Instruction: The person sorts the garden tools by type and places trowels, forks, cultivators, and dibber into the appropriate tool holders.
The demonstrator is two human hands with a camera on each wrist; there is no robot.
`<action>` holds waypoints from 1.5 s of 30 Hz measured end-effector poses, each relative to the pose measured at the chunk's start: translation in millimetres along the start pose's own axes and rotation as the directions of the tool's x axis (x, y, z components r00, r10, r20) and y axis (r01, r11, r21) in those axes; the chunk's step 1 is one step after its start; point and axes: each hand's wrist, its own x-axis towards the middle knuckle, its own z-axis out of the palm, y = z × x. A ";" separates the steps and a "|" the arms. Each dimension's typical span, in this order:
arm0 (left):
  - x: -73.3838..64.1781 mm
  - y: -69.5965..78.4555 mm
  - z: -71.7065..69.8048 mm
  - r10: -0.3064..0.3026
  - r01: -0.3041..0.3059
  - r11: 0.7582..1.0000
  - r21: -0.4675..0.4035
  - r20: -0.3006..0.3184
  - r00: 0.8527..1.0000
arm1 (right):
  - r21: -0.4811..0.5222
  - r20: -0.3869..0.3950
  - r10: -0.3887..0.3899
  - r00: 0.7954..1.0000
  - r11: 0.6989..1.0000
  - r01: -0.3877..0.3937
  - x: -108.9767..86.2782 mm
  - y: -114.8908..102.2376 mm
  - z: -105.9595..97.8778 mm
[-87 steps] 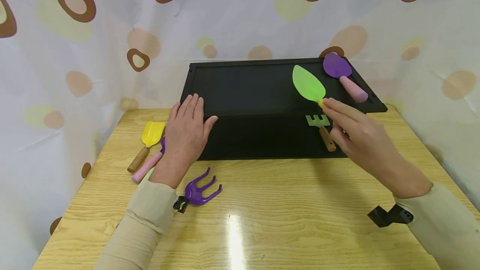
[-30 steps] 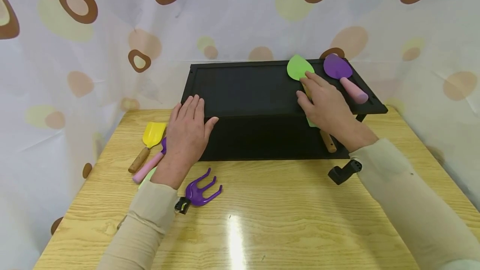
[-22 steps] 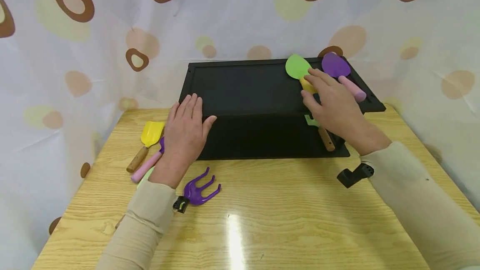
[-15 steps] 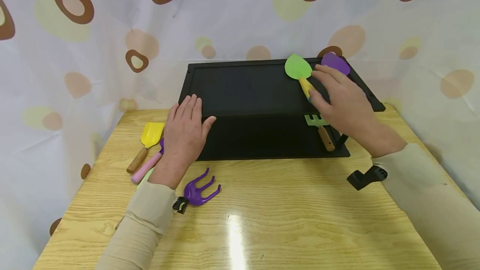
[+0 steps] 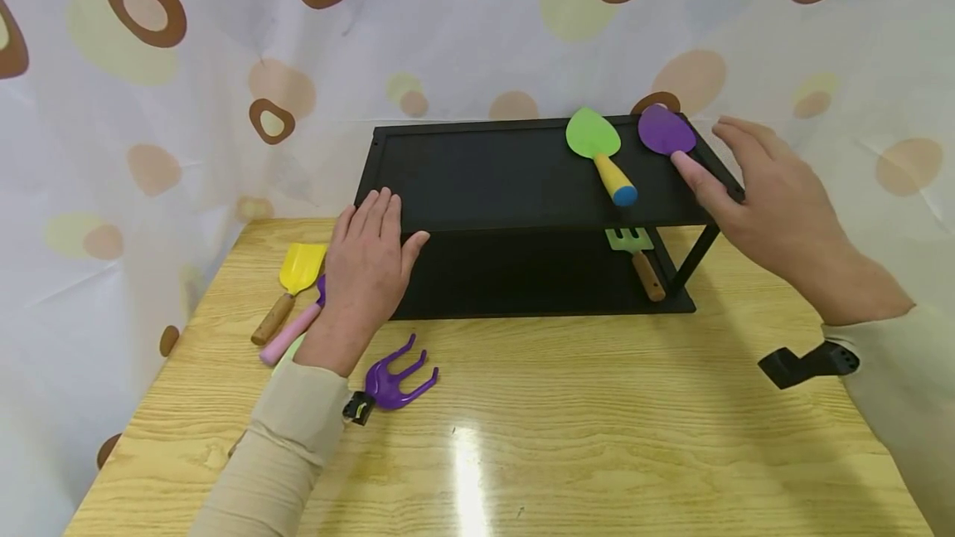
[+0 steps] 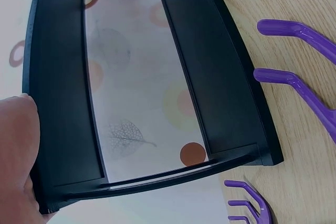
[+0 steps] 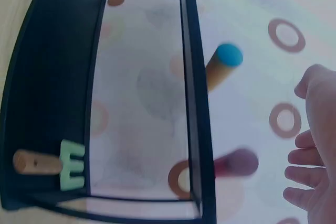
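Observation:
A two-tier black rack (image 5: pixel 477 176) stands against the back curtain. My left hand (image 5: pixel 366 263) rests with straight fingers on its left front corner. On the right of the top shelf lies a green trowel (image 5: pixel 593 135) with a yellow, blue-ended handle. Beside it is a purple trowel (image 5: pixel 666 129) whose pink handle is partly hidden by my right thumb in the head view. My right hand (image 5: pixel 791 214) holds nothing, hovering at the rack's right end; the right wrist view shows it apart from both handles. A small green fork (image 7: pixel 72 166) with a wooden handle lies on the lower shelf.
Left of the rack lie a yellow shovel (image 5: pixel 302 266) and a pink-handled purple tool (image 5: pixel 291 334), partly behind my left arm. A green piece also peeks out there. A purple hand rake (image 5: pixel 391 384) lies in front, its handle hidden. The wooden table (image 5: pixel 567 437) extends forward.
My right hand earlier held the green trowel over the rack, laid it on the top shelf and let go. It has since moved right past the purple trowel. My left hand stayed put.

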 end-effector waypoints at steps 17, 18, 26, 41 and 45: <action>-0.5 3.0 0.4 0.023 -0.023 1.000 0.001 -0.034 0.999 | -0.142 0.237 0.031 0.971 0.990 0.003 -25.9 64.0 1.7; -0.8 3.2 0.6 0.023 -0.023 1.000 0.000 -0.036 0.999 | -0.161 0.248 0.029 0.968 0.987 0.012 -26.2 66.9 3.8; -1.7 5.1 1.3 0.022 -0.022 1.000 -0.011 -0.039 0.999 | -0.258 0.310 0.011 0.951 0.964 0.072 -22.5 72.9 18.4; 0.9 1.5 -1.8 0.010 -0.010 1.000 -0.017 0.014 1.000 | -0.247 0.330 -0.007 0.944 0.964 0.093 -16.4 69.6 22.7; 2.0 -1.0 -6.3 -0.004 0.007 0.999 -0.048 0.075 0.997 | -0.241 0.320 -0.013 0.947 0.966 0.095 -16.2 68.1 25.5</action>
